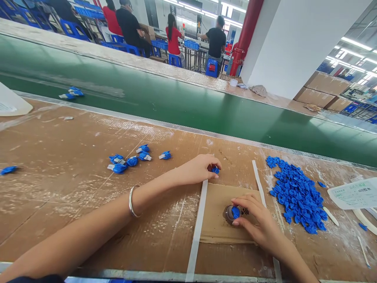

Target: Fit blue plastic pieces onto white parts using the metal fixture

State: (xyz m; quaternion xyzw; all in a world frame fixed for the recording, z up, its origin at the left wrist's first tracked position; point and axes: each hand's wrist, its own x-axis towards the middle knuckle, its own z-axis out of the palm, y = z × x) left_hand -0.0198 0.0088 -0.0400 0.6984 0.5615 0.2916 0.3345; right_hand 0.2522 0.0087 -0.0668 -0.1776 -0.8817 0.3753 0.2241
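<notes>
- A blue piece [215, 170] is held in the left hand [203, 168], above the far left corner of the cardboard [216, 232]; its fingers are curled narrowly about it, and most of it is hidden.
- A jar [227, 215] is set on the cardboard, and a second piece [235, 212] is seen at its mouth.
- The right hand [259, 222] is placed at the jar, thumb on the near side and fingers on the far side, moderately apart; whether the rim or the second piece is gripped cannot be told.
- The pieces are judged to be very light, soft and easily creased; they are best pinched gently near one end, with the other end left free.
- If the jar's contents are wet, a slippery or sticky surface should be expected; the jar itself is judged stiff, and is best steadied by its sides.
- The cardboard is flanked by two tape strips [198, 228] on the tabletop [73, 177].
- A pile [297, 196] of loose blue pieces is spread to the right, and a few blue-and-white bundles [119, 168] are scattered to the left.
</notes>
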